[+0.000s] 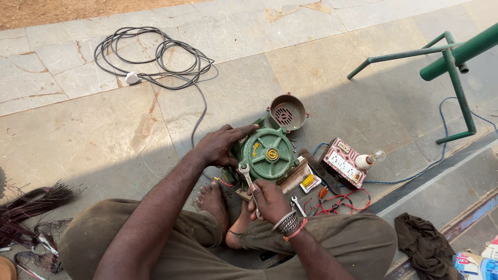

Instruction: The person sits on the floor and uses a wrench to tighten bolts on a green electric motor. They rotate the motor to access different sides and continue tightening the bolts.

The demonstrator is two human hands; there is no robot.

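Stone slabs (78,129), grey and cracked, make up the floor where the person sits cross-legged and barefoot. Green metal tubing of a frame (456,67) stands at the upper right, well apart from the work. Black cable (155,57) lies in loose coils at the top, ending in a white plug. Between the person's feet sits the motor (267,154), round, cast, painted green, with ribs running out from a yellow hub. The left hand (220,145) lies flat with spread fingers against the motor's left edge, steadying it. The right hand (270,199), just below the motor, is closed around the handle of a steel wrench (248,179), whose open head touches the motor's lower left rim. A rusty round cover (287,111) rests just behind the motor. A pink switch board (343,163) with a bulb (369,159) lies to the right.
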